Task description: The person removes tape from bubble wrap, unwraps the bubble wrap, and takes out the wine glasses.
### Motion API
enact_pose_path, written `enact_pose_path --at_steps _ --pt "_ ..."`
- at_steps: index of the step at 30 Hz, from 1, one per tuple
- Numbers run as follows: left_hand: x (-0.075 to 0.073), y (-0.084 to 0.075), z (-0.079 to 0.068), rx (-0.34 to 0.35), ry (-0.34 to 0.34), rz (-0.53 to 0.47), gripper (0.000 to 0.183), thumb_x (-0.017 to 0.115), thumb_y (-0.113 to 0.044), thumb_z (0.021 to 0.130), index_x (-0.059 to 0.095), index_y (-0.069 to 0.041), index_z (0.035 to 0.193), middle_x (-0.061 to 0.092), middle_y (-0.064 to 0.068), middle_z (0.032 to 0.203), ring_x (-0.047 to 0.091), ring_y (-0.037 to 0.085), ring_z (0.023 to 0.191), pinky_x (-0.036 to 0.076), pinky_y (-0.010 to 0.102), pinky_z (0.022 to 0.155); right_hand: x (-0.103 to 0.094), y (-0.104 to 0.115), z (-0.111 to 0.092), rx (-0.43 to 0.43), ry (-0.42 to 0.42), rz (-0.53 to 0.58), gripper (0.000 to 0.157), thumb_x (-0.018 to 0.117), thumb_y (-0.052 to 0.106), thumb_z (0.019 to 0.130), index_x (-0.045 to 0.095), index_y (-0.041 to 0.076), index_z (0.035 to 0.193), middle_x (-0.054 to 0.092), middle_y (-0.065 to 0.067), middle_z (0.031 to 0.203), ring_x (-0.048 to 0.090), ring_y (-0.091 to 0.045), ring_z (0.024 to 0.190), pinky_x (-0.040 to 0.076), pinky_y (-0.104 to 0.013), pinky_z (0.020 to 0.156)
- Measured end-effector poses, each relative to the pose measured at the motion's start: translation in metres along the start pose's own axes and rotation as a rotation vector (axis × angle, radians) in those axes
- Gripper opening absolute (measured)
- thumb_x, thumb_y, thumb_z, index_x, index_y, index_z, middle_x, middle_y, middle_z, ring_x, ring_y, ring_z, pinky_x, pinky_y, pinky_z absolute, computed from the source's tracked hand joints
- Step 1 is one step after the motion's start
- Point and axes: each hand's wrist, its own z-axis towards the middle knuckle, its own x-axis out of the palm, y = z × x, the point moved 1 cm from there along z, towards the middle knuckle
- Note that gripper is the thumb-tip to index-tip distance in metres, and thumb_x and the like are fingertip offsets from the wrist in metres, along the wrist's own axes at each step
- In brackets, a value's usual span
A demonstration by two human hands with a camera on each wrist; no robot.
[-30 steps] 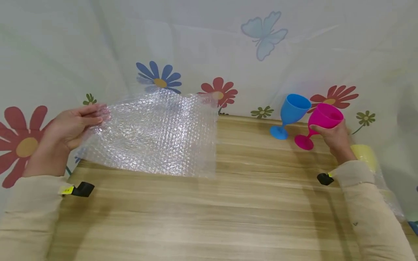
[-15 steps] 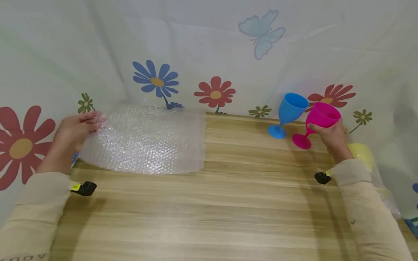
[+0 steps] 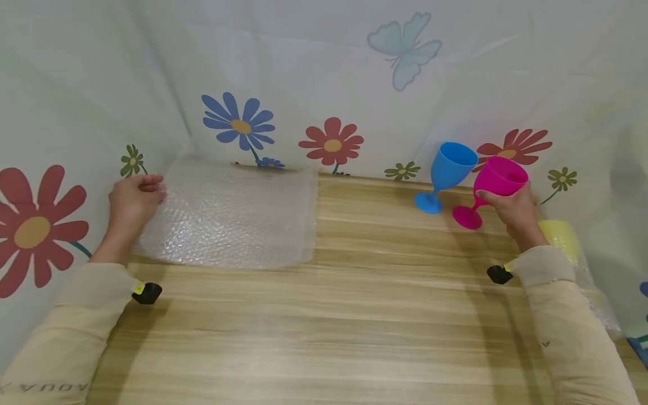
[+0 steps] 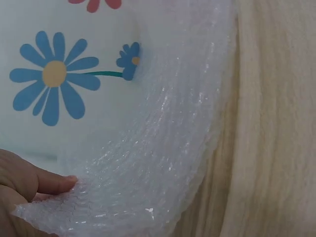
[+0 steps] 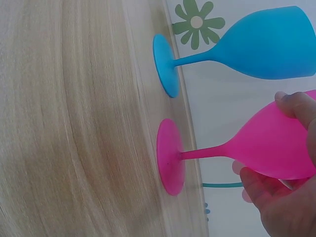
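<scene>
In the head view a clear sheet of bubble wrap spreads over the back left of the wooden table. My left hand pinches its left edge; the left wrist view shows thumb and fingers on a corner of the bubble wrap. At the back right, my right hand grips the bowl of a pink goblet, its fingers around the lower bowl. The goblet's round foot is low over the tabletop, upright. A blue goblet stands just left of it, untouched.
A yellow roll with clear plastic lies at the right edge, partly behind the right sleeve. A white cloth printed with flowers and a butterfly hangs behind the table's back edge.
My left hand has lowered the bubble wrap and moved slightly right; the sheet has gone from raised and tilted to lying flatter on the table. My right hand stays at the pink goblet.
</scene>
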Motion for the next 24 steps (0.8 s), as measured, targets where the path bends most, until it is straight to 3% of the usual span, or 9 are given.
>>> enact_pose_path --at_steps 7,12,17,22,24 --pt "0.008 0.005 0.003 -0.005 -0.074 0.028 0.036 0.057 -0.007 0.099 0.059 0.011 0.130 0.062 0.027 0.118 0.057 0.023 0.090 0.042 0.012 0.060 0.000 -0.001 0.000 -0.016 0.005 0.009 0.086 0.075 0.023 0.095 0.020 0.025 0.161 0.039 0.007 0.147 0.038 -0.012 0.129 0.047 -0.012 0.087" --pt "0.013 0.005 0.004 0.018 -0.117 0.049 0.028 0.058 -0.007 0.095 0.056 0.007 0.119 0.061 0.023 0.112 0.054 0.028 0.092 0.041 0.025 0.068 -0.001 -0.003 0.000 0.016 -0.008 -0.026 0.088 0.076 0.027 0.095 0.018 0.025 0.161 0.038 0.006 0.147 0.037 -0.012 0.128 0.048 -0.011 0.084" --pt "0.016 0.009 0.003 0.058 -0.118 0.092 0.019 0.054 -0.004 0.094 0.063 0.007 0.107 0.062 0.025 0.104 0.053 0.032 0.089 0.041 0.032 0.066 -0.001 -0.004 0.002 -0.009 -0.015 -0.011 0.086 0.076 0.028 0.095 0.021 0.028 0.161 0.040 0.007 0.147 0.038 -0.012 0.128 0.047 -0.012 0.085" --pt "0.021 0.013 0.004 0.078 -0.095 0.138 0.032 0.049 -0.003 0.096 0.071 0.010 0.116 0.066 0.033 0.116 0.059 0.043 0.100 0.042 0.033 0.069 -0.001 -0.006 0.002 -0.012 -0.015 -0.010 0.087 0.077 0.032 0.093 0.021 0.029 0.160 0.039 0.006 0.148 0.038 -0.013 0.129 0.047 -0.012 0.085" --pt "0.022 0.013 0.005 0.053 -0.063 0.145 0.035 0.047 -0.002 0.097 0.068 0.011 0.121 0.063 0.035 0.122 0.058 0.046 0.108 0.045 0.038 0.074 -0.001 -0.006 0.001 -0.006 -0.017 -0.011 0.088 0.077 0.033 0.093 0.020 0.029 0.160 0.039 0.006 0.148 0.038 -0.013 0.129 0.047 -0.012 0.086"
